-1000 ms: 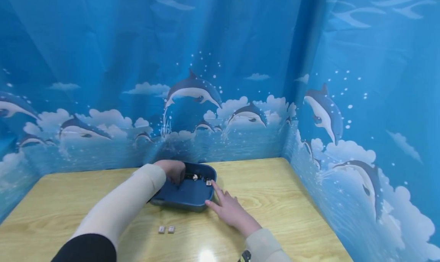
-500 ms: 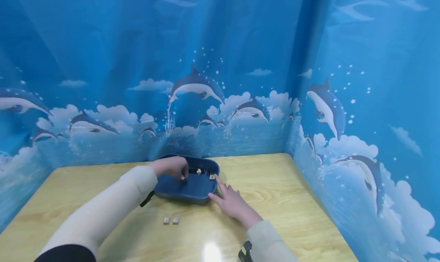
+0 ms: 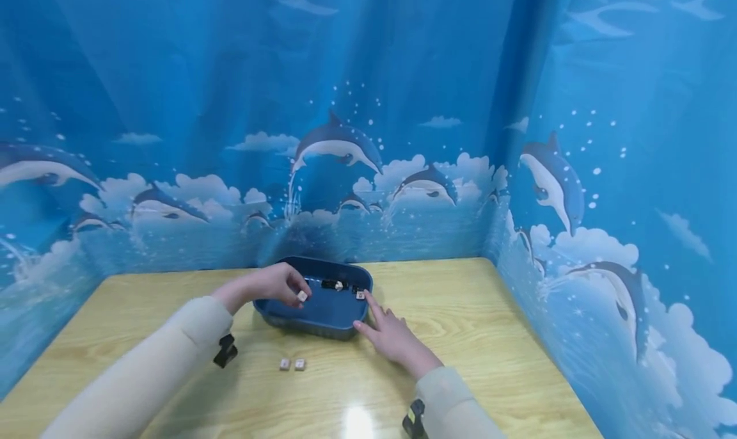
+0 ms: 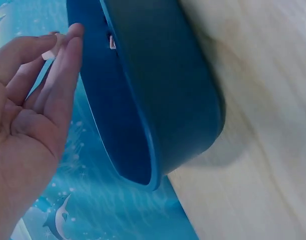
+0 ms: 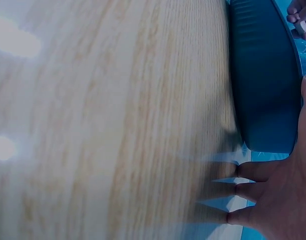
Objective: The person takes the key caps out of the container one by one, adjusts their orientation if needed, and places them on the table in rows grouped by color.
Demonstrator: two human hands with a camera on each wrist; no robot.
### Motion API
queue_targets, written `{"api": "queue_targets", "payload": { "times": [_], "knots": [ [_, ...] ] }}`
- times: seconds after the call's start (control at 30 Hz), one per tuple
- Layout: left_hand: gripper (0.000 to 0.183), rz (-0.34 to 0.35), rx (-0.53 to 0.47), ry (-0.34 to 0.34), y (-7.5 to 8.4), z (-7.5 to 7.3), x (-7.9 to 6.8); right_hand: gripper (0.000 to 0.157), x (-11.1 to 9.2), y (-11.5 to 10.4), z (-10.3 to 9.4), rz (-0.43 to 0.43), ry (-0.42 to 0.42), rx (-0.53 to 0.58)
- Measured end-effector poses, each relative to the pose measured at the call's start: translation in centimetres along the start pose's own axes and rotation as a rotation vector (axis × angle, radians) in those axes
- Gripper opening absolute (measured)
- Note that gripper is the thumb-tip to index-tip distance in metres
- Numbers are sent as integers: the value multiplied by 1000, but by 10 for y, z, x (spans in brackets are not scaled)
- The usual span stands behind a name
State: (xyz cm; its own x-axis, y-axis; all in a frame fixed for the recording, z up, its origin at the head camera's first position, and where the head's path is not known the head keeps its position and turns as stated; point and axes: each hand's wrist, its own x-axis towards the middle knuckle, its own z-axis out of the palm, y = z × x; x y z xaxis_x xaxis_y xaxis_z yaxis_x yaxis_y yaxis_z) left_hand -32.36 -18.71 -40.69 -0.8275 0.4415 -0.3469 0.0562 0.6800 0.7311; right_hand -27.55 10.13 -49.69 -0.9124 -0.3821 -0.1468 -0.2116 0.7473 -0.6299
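Note:
Between thumb and fingers my left hand [image 3: 276, 284] pinches a small white cube [image 3: 302, 295] with a dark mark on its face. It holds the cube over the left part of a dark blue plastic bin [image 3: 328, 311]. In the left wrist view the cube [image 4: 50, 51] is partly hidden by the fingertips. At the bin's right end my right hand [image 3: 391, 338] rests with fingers extended and spread, thumb and index finger touching the rim. Inside the bin, along its far side, lie another white cube [image 3: 360, 295], a small white piece [image 3: 338, 286] and several small black pieces.
Two small pale cubes [image 3: 285, 365] [image 3: 300, 365] with marks on top sit side by side on the wooden table [image 3: 460, 324], in front of the bin. A blue dolphin-print curtain [image 3: 230, 170] hangs close behind the bin and along the table's right side.
My left hand has risen from deep inside the bin and moved toward its left front, bringing a white cube into view. The right hand stays at the rim. The head view has shifted slightly.

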Motion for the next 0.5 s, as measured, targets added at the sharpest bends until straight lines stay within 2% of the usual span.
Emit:
{"api": "queue_targets", "payload": {
  "times": [0.1,0.3,0.4,0.5],
  "knots": [
    [25,24,-41,12,-1,6,-11,74,-1,0,1,-4,4,5],
    [26,47,-200,71,-3,25,-30,73,-2,1,2,-5,2,10],
    [25,44,-260,111,-9,36,-38,73,-2,0,1,-11,2,11],
    [24,57,-273,147,-20,45,-46,73,-1,0,1,-19,9,-2]
  ]
}}
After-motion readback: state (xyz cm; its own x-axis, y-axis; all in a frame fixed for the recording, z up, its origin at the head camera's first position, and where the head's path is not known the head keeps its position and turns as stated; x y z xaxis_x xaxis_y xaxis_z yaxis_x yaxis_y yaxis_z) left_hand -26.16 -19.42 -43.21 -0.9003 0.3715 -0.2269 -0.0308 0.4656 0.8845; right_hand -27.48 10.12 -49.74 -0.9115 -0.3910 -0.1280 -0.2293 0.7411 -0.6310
